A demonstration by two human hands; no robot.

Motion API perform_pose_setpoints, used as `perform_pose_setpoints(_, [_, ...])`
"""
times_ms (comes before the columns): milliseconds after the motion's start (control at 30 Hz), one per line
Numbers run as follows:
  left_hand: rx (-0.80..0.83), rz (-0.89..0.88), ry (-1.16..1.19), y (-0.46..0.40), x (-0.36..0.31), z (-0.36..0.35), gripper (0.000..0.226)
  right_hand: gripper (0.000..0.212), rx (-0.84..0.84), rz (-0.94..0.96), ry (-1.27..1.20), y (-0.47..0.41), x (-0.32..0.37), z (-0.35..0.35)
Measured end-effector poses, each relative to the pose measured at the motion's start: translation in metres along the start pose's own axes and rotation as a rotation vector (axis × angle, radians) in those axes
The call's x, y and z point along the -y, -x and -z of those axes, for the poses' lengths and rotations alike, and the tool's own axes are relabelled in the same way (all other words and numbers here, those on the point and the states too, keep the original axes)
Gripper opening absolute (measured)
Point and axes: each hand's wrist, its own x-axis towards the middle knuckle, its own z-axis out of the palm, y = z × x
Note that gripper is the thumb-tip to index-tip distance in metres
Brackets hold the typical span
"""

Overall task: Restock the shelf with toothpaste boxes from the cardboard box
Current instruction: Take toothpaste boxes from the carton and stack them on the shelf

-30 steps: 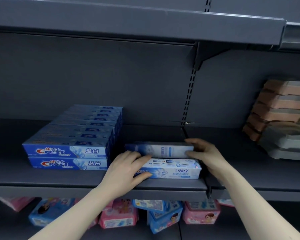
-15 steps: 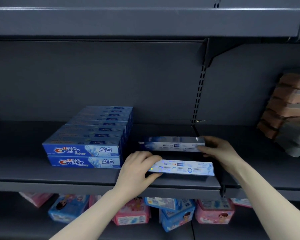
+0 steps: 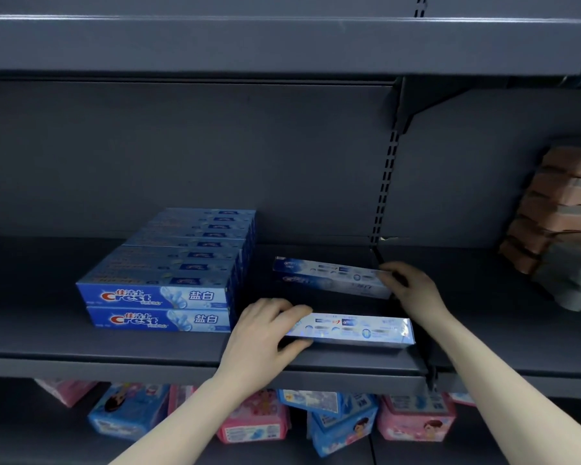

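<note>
Fingers (image 3: 292, 310) of left hand (image 3: 265, 333) grip front toothpaste box (image 3: 353, 330); right hand (image 3: 413, 290) grips rear box (image 3: 329, 278) on shelf (image 3: 114, 344).

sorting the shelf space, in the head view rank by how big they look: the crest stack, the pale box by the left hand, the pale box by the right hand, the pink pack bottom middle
1. Stacked blue Crest toothpaste boxes
2-3. Front pale blue toothpaste box and rear pale blue toothpaste box: alike; the front one only looks bigger through nearness.
4. Pink printed wipes pack, partly hidden by the arm and the shelf edge, so unsure.
</note>
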Motion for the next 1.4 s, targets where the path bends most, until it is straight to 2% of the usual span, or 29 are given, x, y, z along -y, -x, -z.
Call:
perform_pose_setpoints(100, [0.0, 0.0, 0.0, 0.0, 0.0, 0.0, 0.035, 0.025, 0.003, 0.072, 0.063, 0.001, 0.001, -0.001])
perform_pose_setpoints(200, [-0.001, -0.005, -0.006, 0.0, 0.0, 0.0, 0.036, 0.036, -0.003, 0.127, 0.155, 0.002, -0.002, -0.001])
perform_pose_setpoints(333, [-0.002, -0.003, -0.011, 0.0, 0.002, -0.002, 0.036, 0.035, -0.089, 0.366, 0.402, -0.005, -0.003, -0.002])
perform_pose_setpoints(500, [-0.008, 0.043, -0.025, -0.003, 0.0, -0.001, 0.036, 0.036, -0.047, 0.551, 0.502, -0.02, 0.003, -0.008])
perform_pose_setpoints(900, [0.004, 0.071, -0.059, -0.006, -0.001, -0.002, 0.037, 0.031, 0.073, 0.484, 0.549, -0.069, 0.01, -0.021])
perform_pose_setpoints(1400, [-0.017, 0.07, -0.069, -0.005, 0.002, -0.005, 0.039, 0.03, 0.031, 0.404, 0.667, -0.109, 0.017, -0.046])
